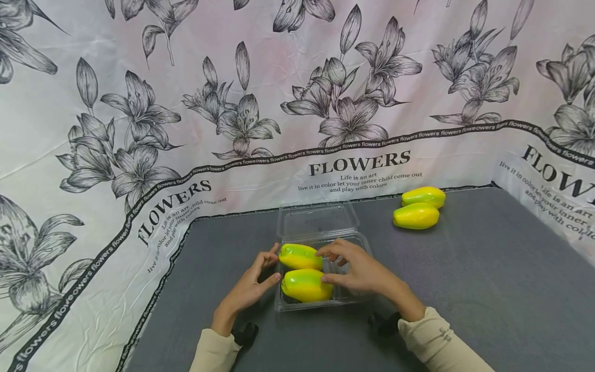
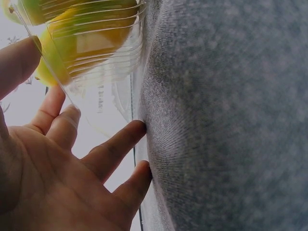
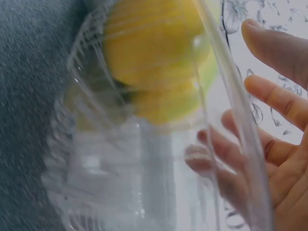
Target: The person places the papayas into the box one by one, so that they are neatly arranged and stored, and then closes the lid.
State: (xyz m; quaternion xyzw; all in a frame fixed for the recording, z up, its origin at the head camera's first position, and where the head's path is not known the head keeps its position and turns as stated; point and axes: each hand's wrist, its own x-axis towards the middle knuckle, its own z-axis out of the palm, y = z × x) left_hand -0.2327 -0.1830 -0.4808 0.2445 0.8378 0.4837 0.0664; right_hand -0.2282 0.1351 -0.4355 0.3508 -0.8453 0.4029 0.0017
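Note:
A clear plastic clamshell box (image 1: 353,298) stands on the table with its lid (image 1: 321,221) tipped back. Two yellow-green papayas lie side by side in its left part, a rear papaya (image 1: 297,256) and a front papaya (image 1: 304,287). At the box's left side is my left hand (image 1: 248,289). In the left wrist view, its thumb (image 2: 21,62) touches the rim, and the fingers are spread, two tips down by the table. My right hand (image 1: 360,268) hovers over the right part of the box, fingertips by the papayas' right ends; its fingers (image 3: 274,98) look loosely spread, holding nothing.
Two more papayas, one nearer (image 1: 416,216) and one behind it (image 1: 423,197), lie at the back right of the dark grey table (image 1: 465,279). A white flower-printed cloth (image 1: 260,191) hangs behind and along both sides.

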